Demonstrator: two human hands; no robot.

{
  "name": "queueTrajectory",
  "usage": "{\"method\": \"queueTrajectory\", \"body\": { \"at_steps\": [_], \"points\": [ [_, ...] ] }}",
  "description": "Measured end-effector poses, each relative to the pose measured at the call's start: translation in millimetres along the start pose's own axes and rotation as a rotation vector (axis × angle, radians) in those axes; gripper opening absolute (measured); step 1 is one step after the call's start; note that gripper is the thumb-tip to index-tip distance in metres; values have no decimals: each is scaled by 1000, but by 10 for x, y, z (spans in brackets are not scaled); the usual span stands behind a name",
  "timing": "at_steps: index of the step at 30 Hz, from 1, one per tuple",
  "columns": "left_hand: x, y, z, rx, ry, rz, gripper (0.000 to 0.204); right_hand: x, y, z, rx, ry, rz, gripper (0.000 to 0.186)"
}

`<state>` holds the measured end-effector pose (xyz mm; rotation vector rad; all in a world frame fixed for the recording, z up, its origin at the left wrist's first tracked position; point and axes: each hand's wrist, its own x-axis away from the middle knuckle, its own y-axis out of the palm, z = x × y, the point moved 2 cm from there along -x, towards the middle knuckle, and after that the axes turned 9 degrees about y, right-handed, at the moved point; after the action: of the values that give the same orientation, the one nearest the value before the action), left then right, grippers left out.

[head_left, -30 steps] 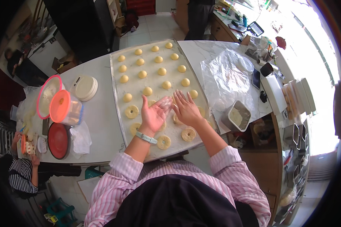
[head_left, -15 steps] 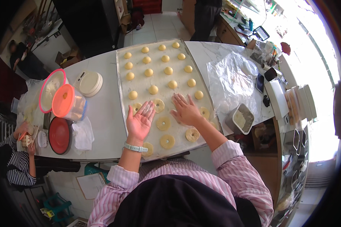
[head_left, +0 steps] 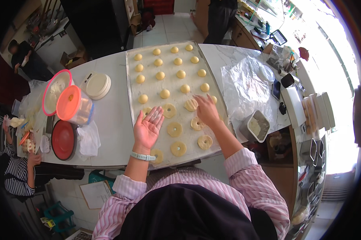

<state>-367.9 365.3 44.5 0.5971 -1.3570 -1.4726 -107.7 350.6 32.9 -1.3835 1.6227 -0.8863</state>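
A large pale tray (head_left: pixel 171 83) holds rows of round yellow dough balls (head_left: pixel 165 93) on its far part. Nearer to me lie flat dough rings (head_left: pixel 175 129) with a hole in the middle. My right hand (head_left: pixel 208 113) has its fingers spread at the right edge of a flattened dough piece (head_left: pixel 191 105) with finger-like ridges; whether the fingertips touch it I cannot tell. Palm up and dusted with white flour, my left hand (head_left: pixel 149 129) is above the tray's near left part, its fingers stretched out and holding nothing. It partly covers a ring.
Clear plastic sheeting (head_left: pixel 244 82) and a metal tin of flour (head_left: pixel 259 127) lie right of the tray. On the left are a kitchen scale (head_left: pixel 96 86), an orange-lidded tub (head_left: pixel 68 103) and a red round pan (head_left: pixel 63 140). A co-worker in stripes (head_left: pixel 18 172) sits at left.
My right hand has lifted off the dough and shifted right, uncovering the flattened, ridged piece and the ring below it. My left hand stays palm up. The co-worker at left has raised a hand.
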Motion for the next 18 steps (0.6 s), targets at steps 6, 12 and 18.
{"method": "queueTrajectory", "body": {
  "at_steps": [6, 12, 18],
  "points": [
    [-1, -60, -10, 28, -21, 7, 55, 9, -111, -81, 108, -13, 104, 28],
    [-1, -57, -54, 10, -44, 14, 52, 11, -83, -132, 230, 23, -39, 24],
    [13, -33, -96, -30, -72, 24, 48, 106, -74, -228, 235, -16, -26, 20]
  ]
}}
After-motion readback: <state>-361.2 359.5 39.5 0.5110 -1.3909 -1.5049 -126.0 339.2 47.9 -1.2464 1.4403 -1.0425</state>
